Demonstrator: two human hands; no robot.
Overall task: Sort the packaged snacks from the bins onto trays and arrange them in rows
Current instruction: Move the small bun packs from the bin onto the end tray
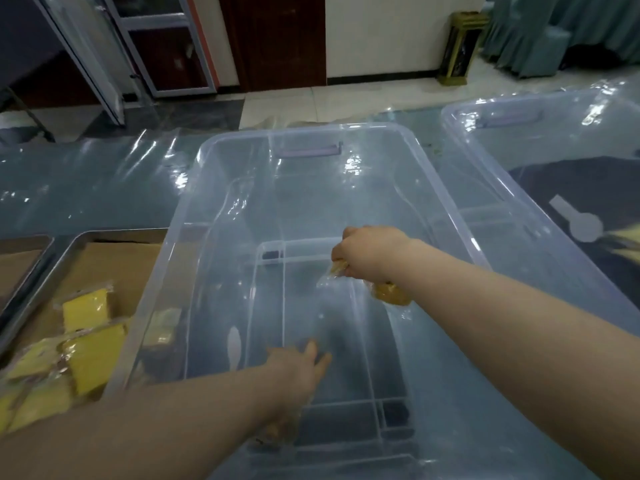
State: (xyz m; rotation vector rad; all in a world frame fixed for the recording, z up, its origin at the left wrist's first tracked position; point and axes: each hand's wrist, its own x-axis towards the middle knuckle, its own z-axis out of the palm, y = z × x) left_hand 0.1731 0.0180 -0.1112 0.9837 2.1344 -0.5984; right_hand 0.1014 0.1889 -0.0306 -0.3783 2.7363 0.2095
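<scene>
Currently: packet retrieval from clear bin (304,127).
Right hand (370,252) grips a brown packet (391,294) inside the bin; left hand (298,367) grip cannot be determined. Risk: slippery wrapper may slip before reaching the tray (117,233).

The bench (86,188) is covered by a glossy clear plastic sheet (145,157). A large clear bin (304,128) stands at its middle, reaching the near edge. A second clear bin (561,112) sits just beside it toward the right edge. A metal tray (114,233) lies at the left, with a second tray (43,245) beside it at the left edge.
</scene>
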